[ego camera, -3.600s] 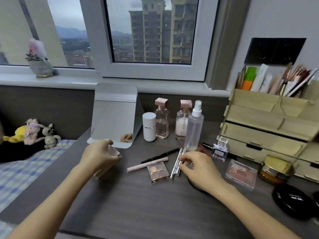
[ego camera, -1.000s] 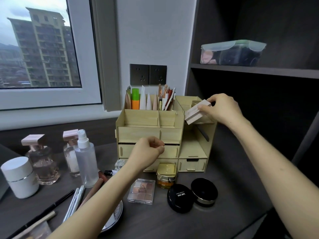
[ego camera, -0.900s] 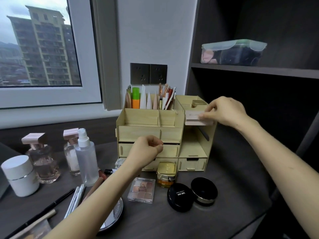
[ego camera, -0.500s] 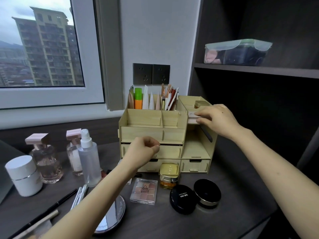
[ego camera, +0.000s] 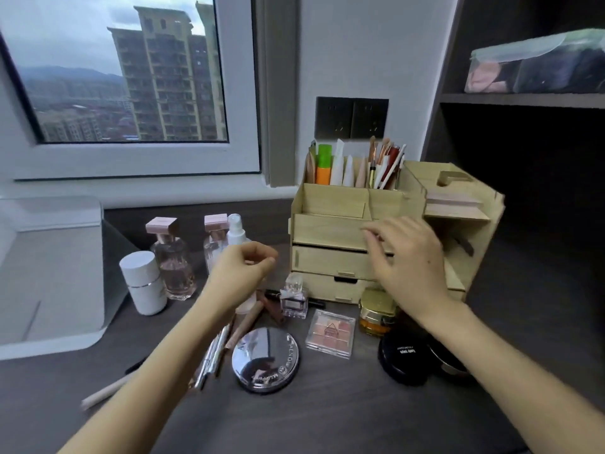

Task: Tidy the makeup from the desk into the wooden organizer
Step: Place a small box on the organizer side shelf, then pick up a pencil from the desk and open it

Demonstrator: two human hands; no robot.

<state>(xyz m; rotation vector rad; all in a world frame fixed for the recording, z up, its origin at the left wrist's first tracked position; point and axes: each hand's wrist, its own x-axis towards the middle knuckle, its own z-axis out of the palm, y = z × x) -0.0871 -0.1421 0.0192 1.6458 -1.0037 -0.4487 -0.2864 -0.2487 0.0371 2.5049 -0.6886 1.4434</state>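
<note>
The wooden organizer [ego camera: 330, 224] stands at the back right of the desk, with brushes and tubes in its top slots. A flat pink palette [ego camera: 453, 202] lies on its right-hand shelf. My right hand [ego camera: 409, 267] hovers in front of the drawers, fingers spread, holding nothing. My left hand [ego camera: 240, 276] floats loosely curled over the bottles, empty. On the desk lie a round mirrored compact [ego camera: 265, 358], a square eyeshadow palette [ego camera: 330, 332], a small perfume bottle [ego camera: 294, 298], a gold jar [ego camera: 376, 311], a black compact [ego camera: 404, 357] and several pencils [ego camera: 212, 355].
A folding mirror [ego camera: 49, 273] stands at the left. A white jar [ego camera: 142, 283], two pink-capped perfume bottles [ego camera: 170, 257] and a spray bottle [ego camera: 236, 229] line the back. A dark shelf unit with a lidded plastic box [ego camera: 537, 63] rises at the right.
My right hand set the pink palette on the organizer's right shelf, let go, and dropped down in front of the drawers. The view swung back toward the desk.
</note>
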